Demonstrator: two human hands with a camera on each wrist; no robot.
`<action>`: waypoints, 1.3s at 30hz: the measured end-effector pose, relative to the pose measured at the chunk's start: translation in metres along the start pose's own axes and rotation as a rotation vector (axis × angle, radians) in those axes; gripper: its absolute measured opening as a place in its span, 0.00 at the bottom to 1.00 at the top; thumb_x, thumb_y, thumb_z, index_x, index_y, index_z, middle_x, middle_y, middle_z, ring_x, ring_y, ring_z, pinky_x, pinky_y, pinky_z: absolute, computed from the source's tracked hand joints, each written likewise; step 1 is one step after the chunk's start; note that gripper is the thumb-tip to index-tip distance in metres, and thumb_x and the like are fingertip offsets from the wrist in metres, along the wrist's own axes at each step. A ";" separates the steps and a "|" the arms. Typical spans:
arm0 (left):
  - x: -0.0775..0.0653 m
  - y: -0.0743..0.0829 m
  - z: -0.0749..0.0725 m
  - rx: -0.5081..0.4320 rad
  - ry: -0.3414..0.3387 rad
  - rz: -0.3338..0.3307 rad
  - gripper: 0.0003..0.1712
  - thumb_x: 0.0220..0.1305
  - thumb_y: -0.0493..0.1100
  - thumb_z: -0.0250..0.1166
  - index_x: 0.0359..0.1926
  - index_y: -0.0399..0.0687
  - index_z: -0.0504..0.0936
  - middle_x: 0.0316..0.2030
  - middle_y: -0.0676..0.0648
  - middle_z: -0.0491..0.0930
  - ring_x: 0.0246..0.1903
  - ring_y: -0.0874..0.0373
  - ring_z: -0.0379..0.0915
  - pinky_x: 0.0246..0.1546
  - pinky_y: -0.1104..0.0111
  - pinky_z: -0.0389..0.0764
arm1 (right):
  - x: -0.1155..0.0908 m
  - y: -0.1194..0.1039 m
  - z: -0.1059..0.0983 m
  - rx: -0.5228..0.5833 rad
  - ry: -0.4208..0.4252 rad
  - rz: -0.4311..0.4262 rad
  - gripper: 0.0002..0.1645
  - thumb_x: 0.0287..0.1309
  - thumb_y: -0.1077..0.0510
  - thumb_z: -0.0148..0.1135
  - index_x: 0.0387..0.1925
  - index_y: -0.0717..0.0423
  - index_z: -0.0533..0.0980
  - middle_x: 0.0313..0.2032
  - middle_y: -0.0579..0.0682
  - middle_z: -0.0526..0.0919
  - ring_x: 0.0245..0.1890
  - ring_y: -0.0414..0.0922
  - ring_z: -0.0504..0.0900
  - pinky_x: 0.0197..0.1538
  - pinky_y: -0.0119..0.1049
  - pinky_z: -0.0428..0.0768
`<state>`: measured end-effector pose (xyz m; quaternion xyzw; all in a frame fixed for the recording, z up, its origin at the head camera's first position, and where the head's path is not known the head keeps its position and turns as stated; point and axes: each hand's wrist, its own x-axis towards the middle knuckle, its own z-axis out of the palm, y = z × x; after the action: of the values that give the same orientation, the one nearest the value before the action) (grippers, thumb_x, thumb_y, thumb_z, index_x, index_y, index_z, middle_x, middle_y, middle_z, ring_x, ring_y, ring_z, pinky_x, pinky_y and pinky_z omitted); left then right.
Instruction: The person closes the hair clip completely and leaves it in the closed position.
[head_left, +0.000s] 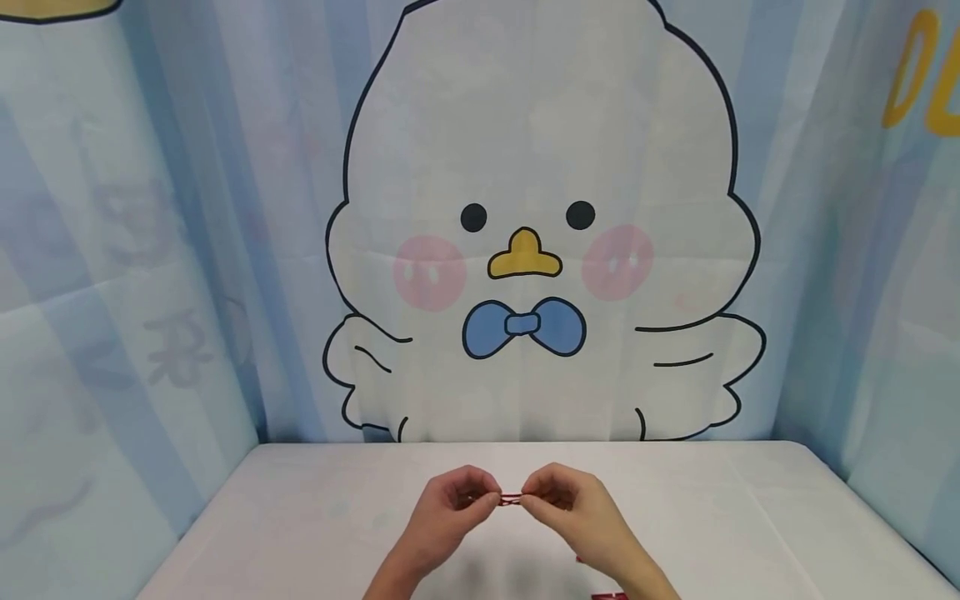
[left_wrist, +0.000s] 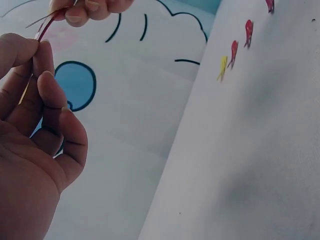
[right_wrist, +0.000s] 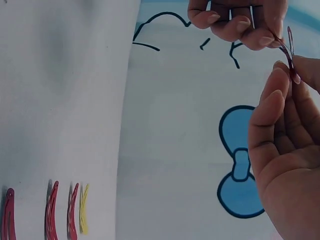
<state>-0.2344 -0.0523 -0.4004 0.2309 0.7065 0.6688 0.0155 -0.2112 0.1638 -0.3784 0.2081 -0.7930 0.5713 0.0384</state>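
Between the fingertips of both hands is a dark red snap hair clip [head_left: 511,499], raised over the white table. My left hand [head_left: 453,517] pinches one end with thumb and forefinger, while my right hand [head_left: 581,512] pinches the other. In the right wrist view the clip [right_wrist: 291,62] is bent, with its thin metal strips standing apart. The left wrist view shows the clip [left_wrist: 46,27] edge-on, and fingertips cover both its ends.
A row of snap hair clips lies on the table: a yellow clip [right_wrist: 84,210], a red clip [right_wrist: 73,212] beside it, and further red ones. In the head view a red piece [head_left: 609,596] shows at the bottom edge. A curtain with a cartoon bird [head_left: 525,375] hangs behind the table.
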 end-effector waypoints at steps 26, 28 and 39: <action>0.001 -0.001 0.008 0.089 0.129 0.019 0.04 0.60 0.33 0.70 0.37 0.36 0.85 0.31 0.48 0.83 0.31 0.59 0.77 0.36 0.70 0.79 | -0.002 0.001 0.016 -0.044 0.191 -0.083 0.04 0.59 0.64 0.72 0.32 0.58 0.82 0.26 0.44 0.82 0.24 0.37 0.77 0.30 0.31 0.77; 0.001 0.000 0.008 0.112 0.145 0.013 0.04 0.60 0.33 0.71 0.37 0.37 0.86 0.30 0.48 0.83 0.31 0.59 0.76 0.35 0.70 0.78 | -0.002 0.002 0.018 -0.048 0.210 -0.081 0.04 0.58 0.65 0.71 0.31 0.58 0.82 0.25 0.43 0.81 0.23 0.37 0.76 0.30 0.31 0.77; 0.002 -0.003 0.013 0.101 0.186 -0.027 0.06 0.59 0.34 0.71 0.37 0.36 0.85 0.30 0.48 0.82 0.30 0.57 0.75 0.32 0.71 0.77 | -0.001 0.008 0.022 -0.108 0.265 -0.109 0.07 0.56 0.68 0.72 0.31 0.56 0.82 0.25 0.41 0.81 0.24 0.36 0.77 0.30 0.30 0.78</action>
<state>-0.2329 -0.0389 -0.4042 0.1585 0.7408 0.6506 -0.0527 -0.2096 0.1454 -0.3933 0.1713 -0.7980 0.5475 0.1849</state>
